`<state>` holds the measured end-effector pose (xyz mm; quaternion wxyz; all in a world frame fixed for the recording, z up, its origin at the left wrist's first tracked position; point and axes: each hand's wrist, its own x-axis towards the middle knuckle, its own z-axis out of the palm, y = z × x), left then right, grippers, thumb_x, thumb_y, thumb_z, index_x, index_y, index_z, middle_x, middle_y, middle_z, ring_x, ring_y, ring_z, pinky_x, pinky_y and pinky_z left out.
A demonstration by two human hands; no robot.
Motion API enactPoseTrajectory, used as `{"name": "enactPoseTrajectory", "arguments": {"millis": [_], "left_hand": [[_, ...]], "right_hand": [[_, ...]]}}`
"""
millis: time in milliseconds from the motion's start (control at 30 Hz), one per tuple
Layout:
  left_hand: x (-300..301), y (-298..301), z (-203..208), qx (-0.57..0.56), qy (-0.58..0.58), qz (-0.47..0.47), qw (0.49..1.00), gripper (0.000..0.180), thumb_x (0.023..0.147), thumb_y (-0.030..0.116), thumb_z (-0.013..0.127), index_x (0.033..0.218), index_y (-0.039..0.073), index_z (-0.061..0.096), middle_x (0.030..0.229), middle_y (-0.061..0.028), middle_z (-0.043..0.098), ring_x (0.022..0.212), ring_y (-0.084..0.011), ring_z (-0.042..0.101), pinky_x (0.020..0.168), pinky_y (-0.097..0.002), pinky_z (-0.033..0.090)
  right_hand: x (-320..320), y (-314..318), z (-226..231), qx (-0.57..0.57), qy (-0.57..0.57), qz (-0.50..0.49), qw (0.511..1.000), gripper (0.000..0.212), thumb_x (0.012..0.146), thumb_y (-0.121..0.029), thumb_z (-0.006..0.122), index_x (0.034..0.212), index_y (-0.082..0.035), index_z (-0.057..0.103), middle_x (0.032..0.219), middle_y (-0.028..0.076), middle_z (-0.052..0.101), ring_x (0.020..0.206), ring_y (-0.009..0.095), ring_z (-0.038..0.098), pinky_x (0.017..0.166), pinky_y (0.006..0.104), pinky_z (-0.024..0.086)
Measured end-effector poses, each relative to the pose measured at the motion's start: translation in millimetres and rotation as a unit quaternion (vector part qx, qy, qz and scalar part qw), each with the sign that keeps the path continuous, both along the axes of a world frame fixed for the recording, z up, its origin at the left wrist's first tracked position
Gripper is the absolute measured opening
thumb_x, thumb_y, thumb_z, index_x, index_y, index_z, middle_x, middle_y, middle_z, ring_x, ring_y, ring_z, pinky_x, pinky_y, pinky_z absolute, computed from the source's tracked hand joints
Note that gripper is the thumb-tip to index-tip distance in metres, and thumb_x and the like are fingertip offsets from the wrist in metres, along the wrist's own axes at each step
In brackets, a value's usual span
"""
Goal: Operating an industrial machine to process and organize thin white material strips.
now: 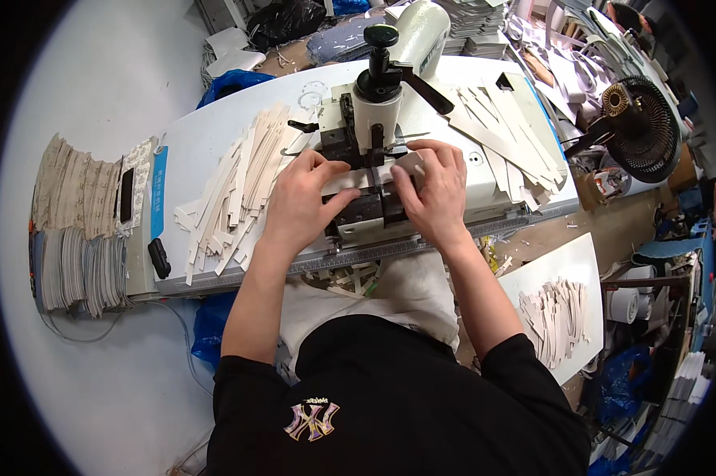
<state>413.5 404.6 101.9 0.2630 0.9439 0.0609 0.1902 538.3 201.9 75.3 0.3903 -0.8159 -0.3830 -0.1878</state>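
A white fabric-like strip (347, 182) lies flat across the dark metal bed of a white sewing-type machine (376, 119). My left hand (298, 200) holds the strip's left part, forefinger along its far edge and thumb along its near edge. On the other side of the machine's foot, my right hand (437, 190) is closed around the strip's right end with thumb and fingers, which partly cover it. The middle of the strip passes beneath the foot, where the dark parts hide some of it.
Loose cream strips (243, 178) are heaped left of the machine, and more strips (505, 135) lie to its right. A white board (592, 317) at the lower right carries another pile. Stacked grey sheets (80, 262) stand far left. A black fan (640, 127) is at the right.
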Motion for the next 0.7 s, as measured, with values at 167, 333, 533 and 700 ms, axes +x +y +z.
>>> {"name": "enactPoseTrajectory", "arguments": {"millis": [167,333,533,700], "left_hand": [[-2.5,-2.3,-4.8,-0.022,-0.031,0.008,0.999,0.034,0.088,0.024,0.088,0.113,0.003,0.080,0.102,-0.0097,0.066,0.096,-0.0300,0.069,0.086,-0.0431,0.056],[-8.7,-6.4,-9.2,-0.029,-0.054,0.030,0.998,0.031,0.090,0.022,0.085,0.114,0.003,0.080,0.102,-0.0092,0.067,0.095,-0.0291,0.069,0.084,-0.0425,0.056],[-17.3,-6.9,-14.6,-0.075,-0.060,0.035,0.995,0.024,0.095,0.021,0.080,0.114,0.005,0.079,0.102,-0.0101,0.068,0.094,-0.0277,0.068,0.083,-0.0410,0.056],[-39.3,11.5,-19.5,-0.069,-0.032,0.051,0.996,0.023,0.098,0.020,0.077,0.115,0.006,0.077,0.102,-0.0113,0.069,0.094,-0.0285,0.068,0.083,-0.0400,0.055]], "right_hand": [[8.4,-24.2,9.6,0.099,0.009,-0.045,0.994,0.016,0.102,-0.014,0.072,0.114,-0.005,0.068,0.129,0.009,0.065,0.118,0.029,0.056,0.106,0.0389,0.042],[29.5,-73.3,28.0,0.227,0.028,-0.132,0.965,0.012,0.107,-0.014,0.068,0.115,-0.005,0.068,0.130,0.008,0.063,0.120,0.022,0.054,0.105,0.0351,0.042],[76.2,-102.6,24.9,0.464,0.067,-0.231,0.853,0.017,0.108,-0.017,0.066,0.120,-0.005,0.069,0.135,0.007,0.062,0.127,0.022,0.051,0.108,0.0364,0.041],[75.9,-116.1,4.5,0.155,0.044,-0.387,0.908,0.039,0.107,-0.029,0.065,0.133,-0.001,0.064,0.154,0.010,0.054,0.143,0.029,0.038,0.120,0.0497,0.028]]}}
